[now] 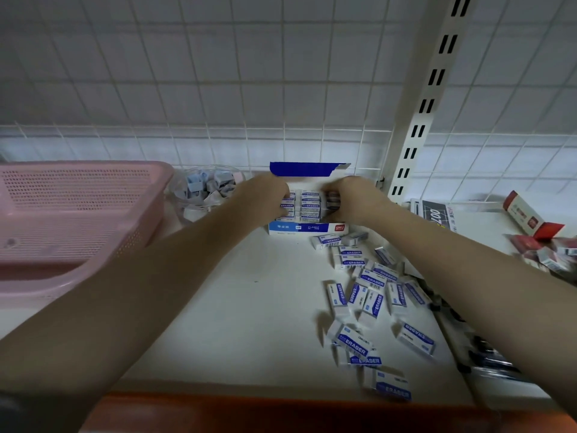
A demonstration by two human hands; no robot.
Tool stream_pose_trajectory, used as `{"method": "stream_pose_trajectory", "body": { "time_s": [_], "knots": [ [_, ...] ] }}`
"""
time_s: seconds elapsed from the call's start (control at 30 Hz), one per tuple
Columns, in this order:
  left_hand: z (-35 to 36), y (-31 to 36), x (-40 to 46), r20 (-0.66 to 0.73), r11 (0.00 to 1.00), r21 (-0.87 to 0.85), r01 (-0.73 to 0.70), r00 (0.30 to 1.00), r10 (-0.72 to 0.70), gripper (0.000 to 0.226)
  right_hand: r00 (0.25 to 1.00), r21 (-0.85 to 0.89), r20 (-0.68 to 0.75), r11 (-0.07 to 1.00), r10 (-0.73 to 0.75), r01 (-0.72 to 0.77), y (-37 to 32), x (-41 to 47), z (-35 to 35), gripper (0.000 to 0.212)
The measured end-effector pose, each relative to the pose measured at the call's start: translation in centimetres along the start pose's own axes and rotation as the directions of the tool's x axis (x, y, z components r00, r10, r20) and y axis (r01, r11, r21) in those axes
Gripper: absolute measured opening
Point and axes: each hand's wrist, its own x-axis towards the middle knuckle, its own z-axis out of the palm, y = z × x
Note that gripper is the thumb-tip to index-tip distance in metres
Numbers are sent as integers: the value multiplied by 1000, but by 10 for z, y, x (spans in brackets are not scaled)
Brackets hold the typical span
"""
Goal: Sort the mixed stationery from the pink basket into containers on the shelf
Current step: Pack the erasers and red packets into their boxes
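A blue and white eraser box (307, 228) stands open at the back of the white shelf (249, 292), with rows of wrapped erasers (309, 205) stacked inside. Both my hands reach into it. My left hand (267, 198) has its fingers on the left stack of erasers. My right hand (354, 200) pinches one eraser (332, 200) at the right side of the box. Several loose erasers (368, 295) lie scattered on the shelf at the right. The pink basket (71, 220) sits at the left.
A clear round tub (207, 192) of small grey-blue items stands between basket and box. Red and white boxes (530, 218) and small packets lie at far right, a dark booklet (435, 214) behind my right arm. An upright slotted post (415, 129) rises behind. Orange shelf edge (249, 410) in front.
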Motion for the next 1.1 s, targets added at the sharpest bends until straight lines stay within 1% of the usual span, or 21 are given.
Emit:
{"method": "stream_pose_trajectory", "body": {
  "time_s": [0.07, 0.17, 0.3, 0.43, 0.5, 0.6, 0.7, 0.83, 0.9, 0.97, 1.03, 1.1],
  "knots": [
    [-4, 2, -5, -14, 1000, -8, 17, 1000, -17, 40, 998, -20, -21, 998, -53, 53, -8, -1, -3, 51],
    [-10, 5, -8, 14, 999, 3, 35, 999, -35, 37, 992, -65, -36, 991, -119, 117, -18, 2, 4, 48],
    [-11, 6, -9, 41, 998, -7, 59, 997, -59, 36, 988, -78, -63, 988, -141, 136, -16, 3, 5, 52],
    [-10, 5, -6, 59, 998, -20, 63, 996, -62, 30, 990, 6, -62, 992, -125, 126, -13, 0, 6, 59],
    [-8, 4, -3, 49, 996, -28, 84, 995, -82, 30, 991, 55, -30, 990, -130, 132, -12, 1, 1, 61],
    [-7, 4, -1, 15, 995, -33, 93, 996, -93, 24, 994, 50, 5, 993, -111, 111, -4, 1, -8, 59],
    [-7, 5, -2, 9, 995, -2, 104, 994, -104, 24, 998, 69, -37, 996, -59, 61, 3, -2, -6, 49],
    [-10, 10, -10, -16, 994, -4, 111, 994, -111, 19, 997, 109, -72, 993, -28, 35, 5, -13, -7, 53],
    [-13, 18, -22, -53, 994, -8, 113, 992, -113, 18, 996, 136, -89, 990, -22, 34, 9, -24, -16, 46],
    [-16, 31, -34, -107, 998, -10, 64, 992, -65, 17, 993, 128, -116, 991, -18, 33, 15, -40, -24, 37],
    [-17, 45, -45, -137, 999, -50, -19, 991, 12, 17, 993, 117, -117, 993, -3, 17, 21, -58, -32, 32],
    [-15, 57, -49, -84, 983, -166, -76, 995, 62, 16, 999, 74, -39, 997, 28, -25, 30, -76, -38, 26]
  ]
}}
